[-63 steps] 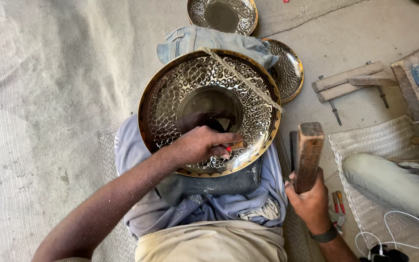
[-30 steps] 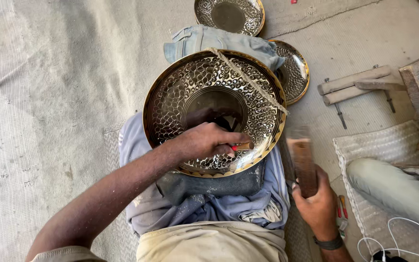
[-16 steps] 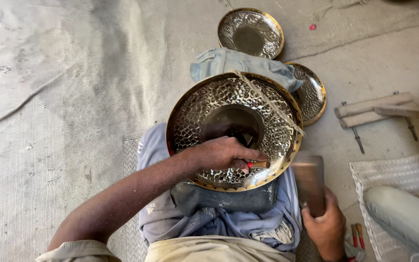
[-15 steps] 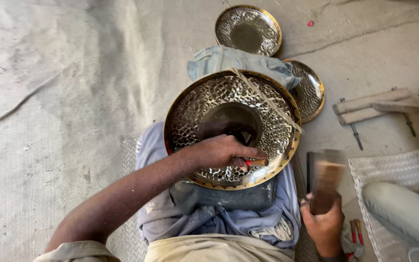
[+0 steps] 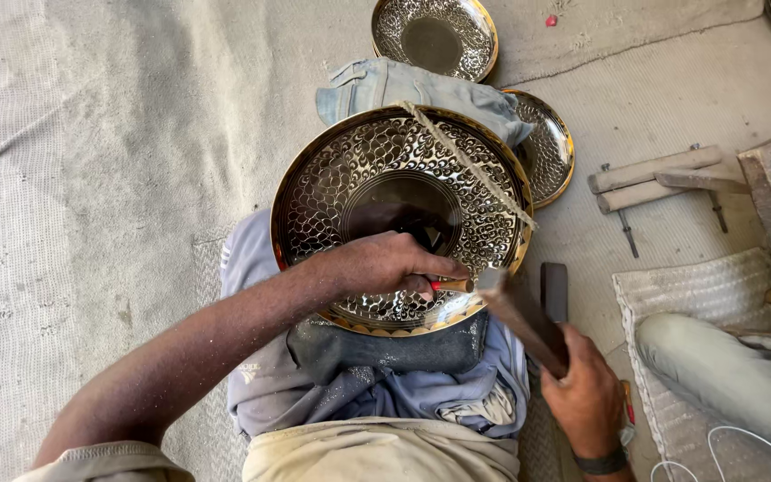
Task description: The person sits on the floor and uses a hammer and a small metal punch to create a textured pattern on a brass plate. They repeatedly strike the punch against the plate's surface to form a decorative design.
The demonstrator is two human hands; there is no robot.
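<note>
Overhead, looking down at a person seated on the floor:
Work piece: large round brass-coloured metal plate with pierced scale pattern (image 5: 401, 217), resting on folded blue-grey cloth (image 5: 368, 375) over the lap, a twisted cord (image 5: 466, 162) across its upper right.
Left hand (image 5: 385, 265): grip closed around a small red-handled chisel (image 5: 451, 285), its tip at the plate's lower right rim.
Right hand (image 5: 587, 393): grip closed on a dark wooden mallet (image 5: 521, 314), its head touching the chisel end.
Nearby: two smaller patterned metal dishes (image 5: 435, 37), a wooden clamp (image 5: 658, 176).
Risk: a glancing blow could strike the left fingers just beside the mallet.
Risk: the chisel may skid, scarring or tearing the thin rim.
Risk: the soft cloth may let the plate shift.
</note>
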